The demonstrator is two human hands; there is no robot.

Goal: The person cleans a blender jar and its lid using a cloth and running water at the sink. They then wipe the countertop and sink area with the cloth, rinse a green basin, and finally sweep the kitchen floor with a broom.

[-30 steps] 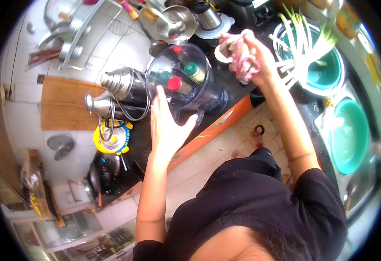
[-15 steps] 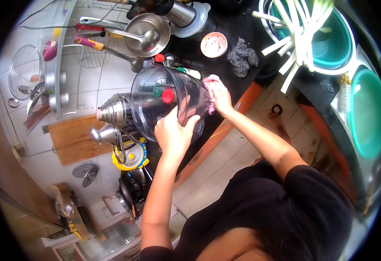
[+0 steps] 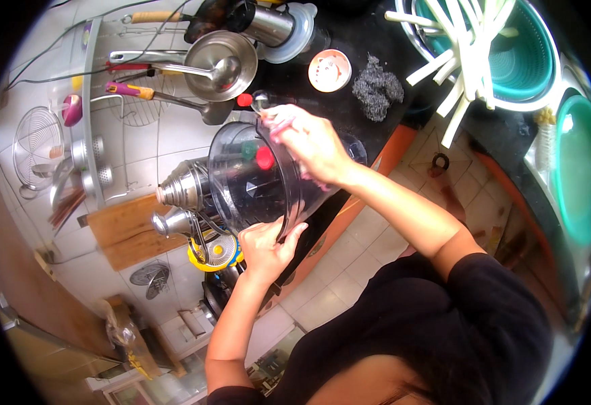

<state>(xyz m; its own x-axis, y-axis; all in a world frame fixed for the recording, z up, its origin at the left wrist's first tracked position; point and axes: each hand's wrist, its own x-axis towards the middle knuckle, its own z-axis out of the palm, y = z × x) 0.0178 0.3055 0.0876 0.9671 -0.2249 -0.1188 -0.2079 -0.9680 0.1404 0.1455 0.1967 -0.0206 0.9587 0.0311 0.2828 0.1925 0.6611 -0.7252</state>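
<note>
A large clear plastic bowl [image 3: 245, 196], dark-tinted by the counter behind it, is tipped on its side above the counter edge. At its lower rim my left hand [image 3: 266, 248] grips, thumb on the near side. My right hand [image 3: 314, 145] is closed on a pink cloth [image 3: 280, 128] and presses it along the upper part of the bowl near the rim. More of the cloth shows below the right palm. Through the clear wall a red cap [image 3: 264, 157] can be seen behind the bowl.
The black counter holds a small patterned bowl [image 3: 330, 70], a grey scouring pad [image 3: 375, 89] and a saucepan [image 3: 208, 84] with a ladle [image 3: 225, 71] in it. White-green stalks [image 3: 469, 67] lie across a green colander [image 3: 542, 64]. Beyond are a green basin [image 3: 576, 175] and metal flasks [image 3: 182, 183].
My right hand has moved with the cloth from the bowl's far right end up and left to the rim. My left hand has shifted down along the rim.
</note>
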